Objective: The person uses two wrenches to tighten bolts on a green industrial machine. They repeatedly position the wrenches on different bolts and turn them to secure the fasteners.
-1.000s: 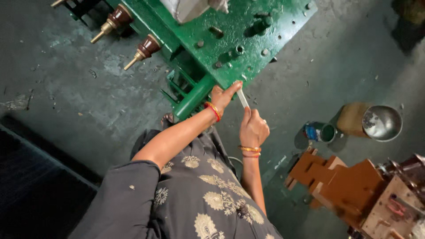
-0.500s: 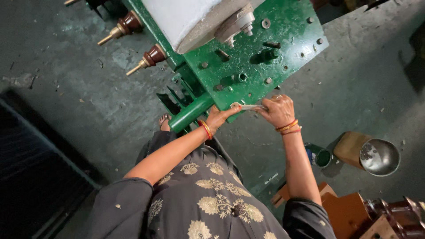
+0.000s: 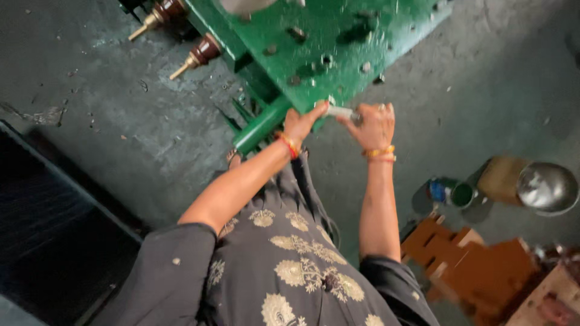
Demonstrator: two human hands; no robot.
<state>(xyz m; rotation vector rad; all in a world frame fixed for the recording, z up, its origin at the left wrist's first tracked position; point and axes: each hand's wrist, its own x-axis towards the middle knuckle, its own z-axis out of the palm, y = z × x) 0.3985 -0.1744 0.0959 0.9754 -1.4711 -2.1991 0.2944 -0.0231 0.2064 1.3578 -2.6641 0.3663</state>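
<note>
A large green metal cover plate (image 3: 338, 42) with bolts and holes lies ahead of me, brown insulators with brass tips (image 3: 193, 57) sticking out at its left. My left hand (image 3: 302, 124) rests at the plate's near edge, fingertips on the head end of a grey metal hand tool (image 3: 339, 111). My right hand (image 3: 374, 124) is closed around the tool's handle, just right of the left hand. Both wrists wear bangles. The picture is blurred, so what the tool's tip sits on cannot be made out.
The floor is dark stained concrete (image 3: 109, 115). A small green paint can (image 3: 453, 193), a brown box (image 3: 498, 178) and a shiny steel bowl (image 3: 547, 187) stand at the right. Orange-brown cut boards (image 3: 471, 259) lie at lower right. A dark panel (image 3: 48, 211) is at left.
My right hand has swung from below the plate's edge up and to the right, turning the tool from upright to roughly level. My left hand has stayed at the plate's edge.
</note>
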